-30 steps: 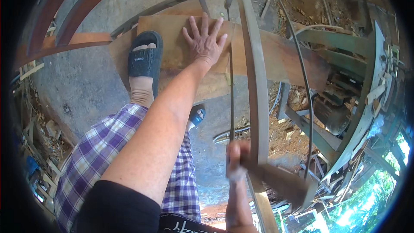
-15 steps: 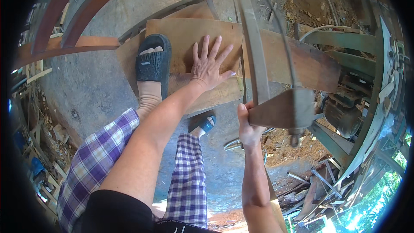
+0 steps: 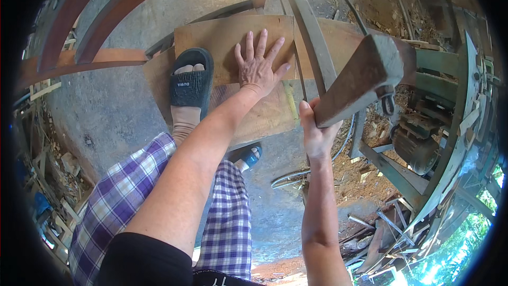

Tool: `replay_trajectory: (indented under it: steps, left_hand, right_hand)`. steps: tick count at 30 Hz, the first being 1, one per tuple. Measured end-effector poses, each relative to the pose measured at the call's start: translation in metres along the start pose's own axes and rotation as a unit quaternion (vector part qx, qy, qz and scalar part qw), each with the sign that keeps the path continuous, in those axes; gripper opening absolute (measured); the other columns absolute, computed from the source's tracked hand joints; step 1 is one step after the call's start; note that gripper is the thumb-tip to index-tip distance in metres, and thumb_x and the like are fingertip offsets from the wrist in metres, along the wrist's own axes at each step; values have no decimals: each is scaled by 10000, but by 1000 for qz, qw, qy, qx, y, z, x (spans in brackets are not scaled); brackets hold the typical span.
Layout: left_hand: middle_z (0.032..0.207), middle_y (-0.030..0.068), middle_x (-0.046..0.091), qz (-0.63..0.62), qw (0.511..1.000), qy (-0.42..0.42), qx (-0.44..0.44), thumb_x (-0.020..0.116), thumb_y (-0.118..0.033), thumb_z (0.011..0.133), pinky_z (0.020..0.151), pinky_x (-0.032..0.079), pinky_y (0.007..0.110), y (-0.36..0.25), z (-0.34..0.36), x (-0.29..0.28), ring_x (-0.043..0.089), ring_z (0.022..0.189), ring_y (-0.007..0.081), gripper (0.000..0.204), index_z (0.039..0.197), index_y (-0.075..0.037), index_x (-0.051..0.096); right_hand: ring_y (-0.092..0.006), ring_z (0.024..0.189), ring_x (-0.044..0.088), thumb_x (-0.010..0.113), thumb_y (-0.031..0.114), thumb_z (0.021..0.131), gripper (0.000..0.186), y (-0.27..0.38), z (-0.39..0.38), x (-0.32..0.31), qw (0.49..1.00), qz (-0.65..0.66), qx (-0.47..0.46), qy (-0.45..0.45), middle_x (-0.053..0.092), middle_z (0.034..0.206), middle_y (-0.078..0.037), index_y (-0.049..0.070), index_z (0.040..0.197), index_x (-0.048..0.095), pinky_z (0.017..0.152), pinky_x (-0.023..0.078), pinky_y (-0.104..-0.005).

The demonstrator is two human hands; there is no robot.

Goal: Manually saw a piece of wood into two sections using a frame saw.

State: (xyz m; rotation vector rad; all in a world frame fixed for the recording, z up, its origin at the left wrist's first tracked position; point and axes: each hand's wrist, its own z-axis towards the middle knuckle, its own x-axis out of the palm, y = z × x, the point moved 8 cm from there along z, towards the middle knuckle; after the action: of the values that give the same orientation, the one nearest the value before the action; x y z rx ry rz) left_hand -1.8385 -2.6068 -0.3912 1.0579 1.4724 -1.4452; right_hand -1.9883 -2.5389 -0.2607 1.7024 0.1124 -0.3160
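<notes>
My left hand [image 3: 256, 68] lies spread on a brown wooden board [image 3: 201, 32], beside my left foot in a dark slide sandal [image 3: 188, 87], which presses on the same board. My right hand [image 3: 320, 135] is closed round the end of a wooden frame saw [image 3: 349, 85], at its thick end piece. The saw's long bar runs away from me, with its thin blade [image 3: 299, 69] upright along a cut or seam at the right side of that board; I cannot tell how deep it sits. More boards lie beneath and to the right.
Curved reddish wooden frame parts [image 3: 100, 26] stand at upper left. At right are a green metal machine frame [image 3: 439, 63] and a dark motor [image 3: 415, 148]. A grey hose [image 3: 286, 179] lies on the concrete floor [image 3: 106, 116]. Wood scraps [image 3: 381, 233] are piled at lower right and along the left.
My right hand has moved forward, away from me, with the saw, whose end piece now sits higher in the picture. My left hand stays spread on the board, shifted only slightly.
</notes>
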Motion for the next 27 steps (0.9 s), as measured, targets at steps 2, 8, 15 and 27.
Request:
replay_trajectory:
  steps: [2,8,15,27]
  left_hand:
    - [1578,89,161,10,1000,-8,-12,485,-591,885,1115,37,615,0,17,2,69,1447,375,654,1472,-365,304]
    - [1578,54,180,8,987,-97,-126,461,-517,922,1118,63,622,4,43,-1,76,1452,363,594,1471,-348,310]
    - [1578,56,177,-2,990,-65,-124,486,-498,912,1115,77,616,1,40,-6,76,1451,361,597,1466,-348,319]
    - [1586,61,138,29,992,-28,-118,514,-483,903,1097,81,635,-3,43,1,68,1450,374,626,1476,-363,292]
  right_hand:
    - [-67,498,419,644,51,806,189,0,1,-2,1000,-1,0,8,473,555,10,35,647,544,448,318,-258]
    - [-75,525,419,658,39,804,200,-25,0,-11,993,94,70,-19,479,582,20,29,650,531,461,326,-264]
    - [-103,561,487,638,179,865,174,25,-47,-35,996,7,93,-9,545,671,-42,48,806,539,524,403,-246]
    - [-90,524,468,574,76,868,119,-7,-30,-47,982,111,154,-16,531,600,-39,40,785,497,497,402,-251]
